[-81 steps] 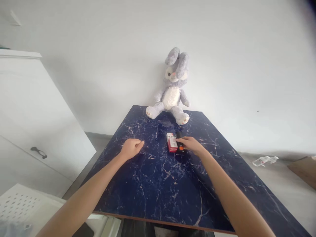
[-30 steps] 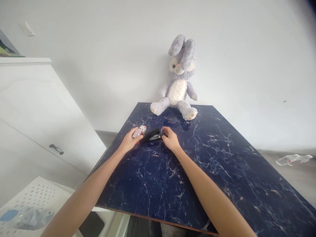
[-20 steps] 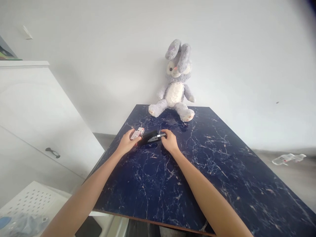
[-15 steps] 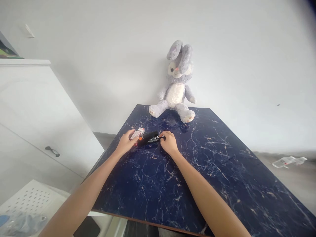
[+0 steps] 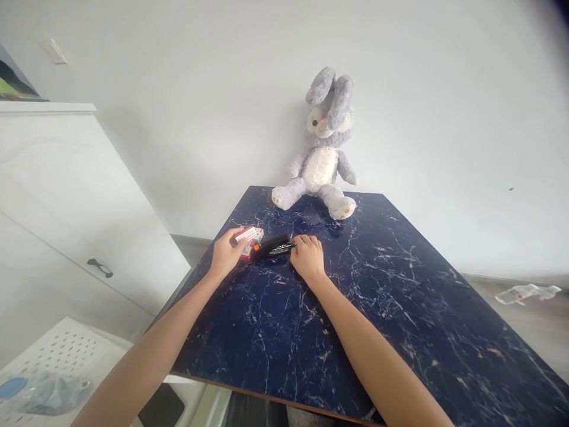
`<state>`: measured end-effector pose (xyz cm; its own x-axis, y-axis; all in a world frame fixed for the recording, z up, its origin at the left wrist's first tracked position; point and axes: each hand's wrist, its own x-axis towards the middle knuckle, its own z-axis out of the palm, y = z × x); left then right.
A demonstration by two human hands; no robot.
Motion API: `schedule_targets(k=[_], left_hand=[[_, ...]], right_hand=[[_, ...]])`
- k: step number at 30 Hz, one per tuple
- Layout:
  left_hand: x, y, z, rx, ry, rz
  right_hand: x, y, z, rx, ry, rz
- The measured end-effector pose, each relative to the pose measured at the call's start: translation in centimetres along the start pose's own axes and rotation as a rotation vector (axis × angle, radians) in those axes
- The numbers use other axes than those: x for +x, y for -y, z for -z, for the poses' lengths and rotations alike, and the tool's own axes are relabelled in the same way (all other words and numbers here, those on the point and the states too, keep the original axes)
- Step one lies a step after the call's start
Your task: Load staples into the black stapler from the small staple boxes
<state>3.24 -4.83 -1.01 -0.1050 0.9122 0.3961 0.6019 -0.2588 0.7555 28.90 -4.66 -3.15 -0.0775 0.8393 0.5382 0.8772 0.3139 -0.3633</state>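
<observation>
Held between the thumb and fingers of my left hand (image 5: 226, 254) is a small red-and-white box (image 5: 250, 238), tilted over the left part of the table. Just right of it lies what looks like a black stapler (image 5: 272, 245), with an orange piece at its left end and a shiny strip along its length. My right hand (image 5: 307, 256) has its fingers curled round the stapler's right end. Its fingertips are partly hidden. Both hands are close to the dark blue marbled tabletop (image 5: 288, 332).
A grey plush rabbit (image 5: 320, 166) sits at the table's far edge against the wall. To the left stands a white cabinet (image 5: 66, 196) with a dark handle. A clear plastic bottle (image 5: 518, 293) lies on the floor at the right. A perforated white surface (image 5: 66, 350) is low on the left.
The red-and-white box has turned in my left hand, so more of its red side shows. My right hand stays at the stapler's end. The whole view has shifted slightly.
</observation>
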Motion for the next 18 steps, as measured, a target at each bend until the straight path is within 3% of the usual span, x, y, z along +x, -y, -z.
schedule_targets(k=[4,9,18], left_hand=[[0.0,-0.2,0.2,-0.027,-0.065,0.007],[0.2,-0.1,0.1,-0.1,-0.048,0.002],[0.4,0.5,0.3,0.075,-0.141,-0.074]], right_hand=[[-0.1,0.3,0.3,0.002,-0.018,-0.022],[0.3,-0.3,0.3,0.078,-0.068,-0.139],[1.1,-2.7,0.1,0.568,-0.175,-0.408]])
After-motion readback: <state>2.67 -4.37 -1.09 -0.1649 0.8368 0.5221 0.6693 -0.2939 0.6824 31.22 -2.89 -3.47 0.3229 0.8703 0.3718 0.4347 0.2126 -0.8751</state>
